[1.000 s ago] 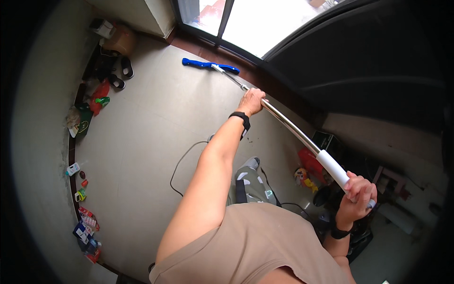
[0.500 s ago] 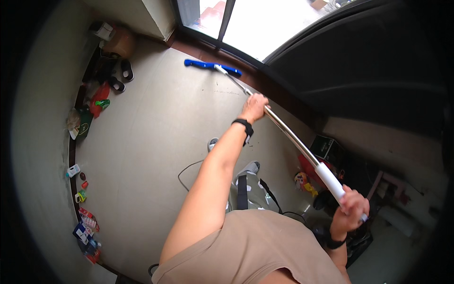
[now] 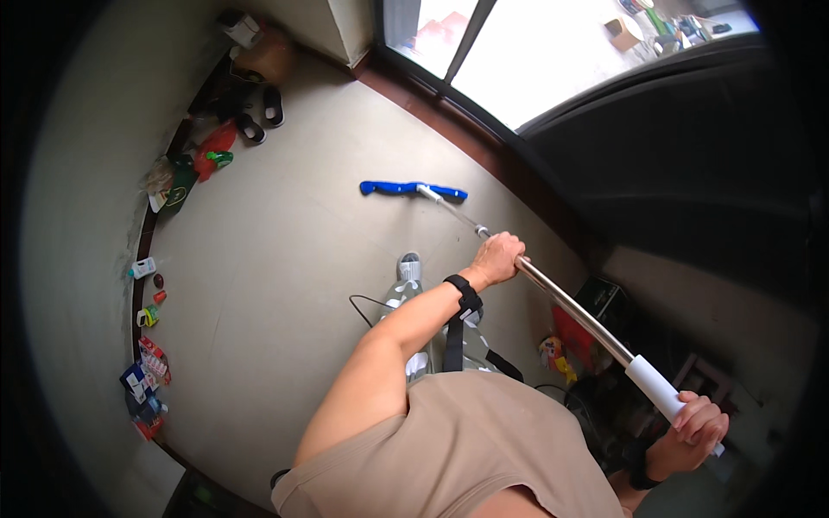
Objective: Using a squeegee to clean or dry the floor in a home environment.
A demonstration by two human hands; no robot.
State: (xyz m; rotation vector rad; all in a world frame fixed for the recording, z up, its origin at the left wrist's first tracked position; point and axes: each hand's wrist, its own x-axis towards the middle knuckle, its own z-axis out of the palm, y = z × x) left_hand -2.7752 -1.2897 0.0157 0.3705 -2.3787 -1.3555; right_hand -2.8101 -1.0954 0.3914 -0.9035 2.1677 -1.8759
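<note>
I hold a long mop with a shiny metal pole (image 3: 570,304) and a flat blue head (image 3: 413,189) that lies on the pale floor (image 3: 285,259) a little away from the window sill. My left hand (image 3: 498,258), with a black band on its wrist, grips the pole partway down. My right hand (image 3: 698,428) grips the white end grip (image 3: 658,391) at lower right. One of my feet in a light shoe (image 3: 409,267) shows below the left hand.
Sandals (image 3: 262,115), a brown bag (image 3: 266,57), red and green items (image 3: 207,152) and small packets (image 3: 145,380) line the left wall. A large window (image 3: 535,52) runs along the top. A dark cable (image 3: 367,302) lies on the floor. Coloured clutter (image 3: 566,345) sits at right.
The mop head has been drawn back from the window sill toward me. Both hands have come nearer along with the pole, and my foot has come into view.
</note>
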